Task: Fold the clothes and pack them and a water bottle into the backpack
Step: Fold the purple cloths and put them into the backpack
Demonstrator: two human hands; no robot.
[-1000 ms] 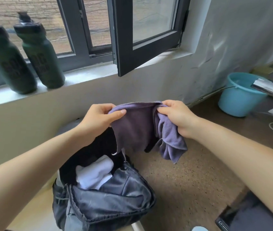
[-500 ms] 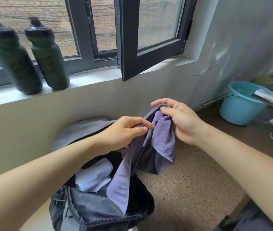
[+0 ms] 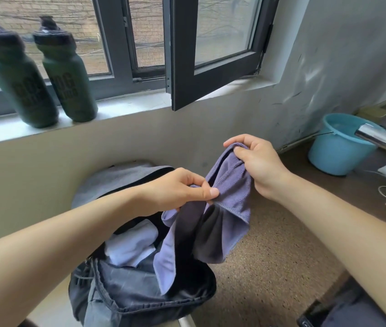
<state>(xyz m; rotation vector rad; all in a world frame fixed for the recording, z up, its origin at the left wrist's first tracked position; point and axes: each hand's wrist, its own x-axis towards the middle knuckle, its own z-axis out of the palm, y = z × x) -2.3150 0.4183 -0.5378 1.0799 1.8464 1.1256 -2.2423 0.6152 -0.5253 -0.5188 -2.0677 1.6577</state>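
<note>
- The open dark backpack (image 3: 140,300) stands near, below the windowsill (image 3: 128,105), with a folded white garment (image 3: 133,244) already inside.
- The purple cloth (image 3: 229,199), stretched wide between both hands a second ago, is now gathered into a narrow doubled length. Its tail hangs down into the backpack's mouth.
- Two green water bottles (image 3: 19,79) are unmoved on the far left of the windowsill, so that part of the packing is not yet done.
- The right hand (image 3: 258,166) still holds the cloth's top edge, its fingers (image 3: 232,143) curled over it.
- The left hand (image 3: 180,192) has come in close to the right and now pinches a lower hem between thumb and fingers (image 3: 213,192).
- The fold looks half made; I judge it needs one more doubling before going in.
</note>
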